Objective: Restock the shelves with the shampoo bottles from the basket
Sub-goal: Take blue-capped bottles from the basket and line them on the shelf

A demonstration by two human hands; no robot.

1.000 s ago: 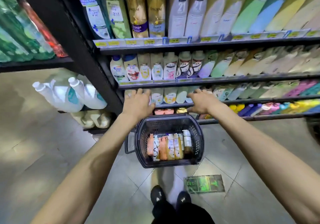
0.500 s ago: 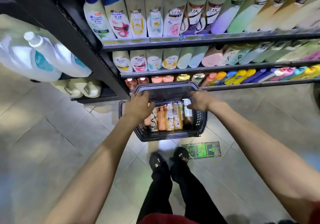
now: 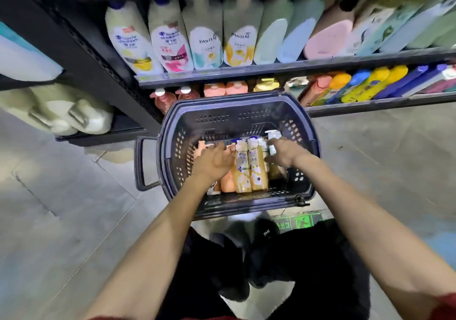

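Restocking seemed hardly started: the shampoo bottles (image 3: 249,169) lay in the basket (image 3: 222,119) below the shelves (image 3: 271,69). The right grip (image 3: 283,153) curled round a pump bottle (image 3: 273,134); the left grip (image 3: 214,159) touched others, hold unclear.

"pantene" on two shelf bottles (image 3: 206,38)

Head view: 1 wide-angle camera worn on the person's head, facing forward and steeply down. At centre frame, within arm's reach, is the basket (image 3: 234,122) of shampoo bottles (image 3: 249,166). The left hand (image 3: 213,161) and right hand (image 3: 286,153) meet there, with the forearms entering from the 2 lower corners. The shelves (image 3: 246,69) cross the upper frame, close and bowed by the lens. The floor (image 3: 61,208) fills the left and right margins. The wearer's dark legs (image 3: 308,258) sit at lower centre, directly beneath the camera.
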